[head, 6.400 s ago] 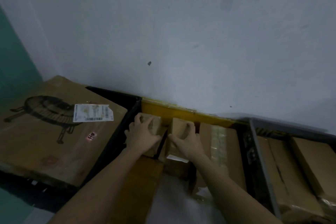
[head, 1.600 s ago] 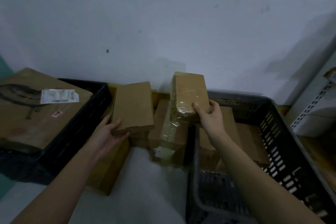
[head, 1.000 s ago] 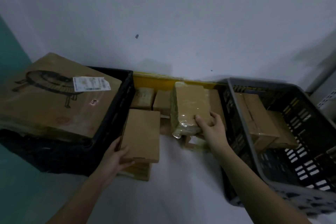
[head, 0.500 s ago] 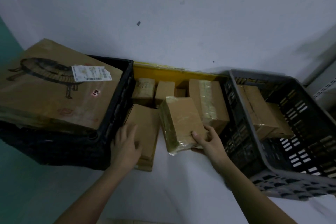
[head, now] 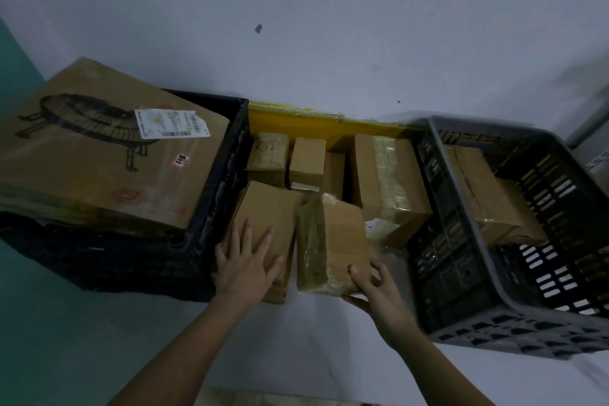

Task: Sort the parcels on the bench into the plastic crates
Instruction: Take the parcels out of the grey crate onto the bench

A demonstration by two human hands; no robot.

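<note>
Parcels [head: 329,175] packed tight btwn black crate [head: 211,208], grey crate [head: 461,273], front bench [head: 313,339] clear

pale wall [head: 329,26], yellow strip [head: 296,122]

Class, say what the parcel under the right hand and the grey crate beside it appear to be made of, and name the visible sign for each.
Parcel under the right hand: brown cardboard, matte, with glossy clear tape or film wrinkling along its left side.
Grey crate: seemingly moulded plastic, dull finish, judging by its regular slotted walls and rounded rim.
</note>
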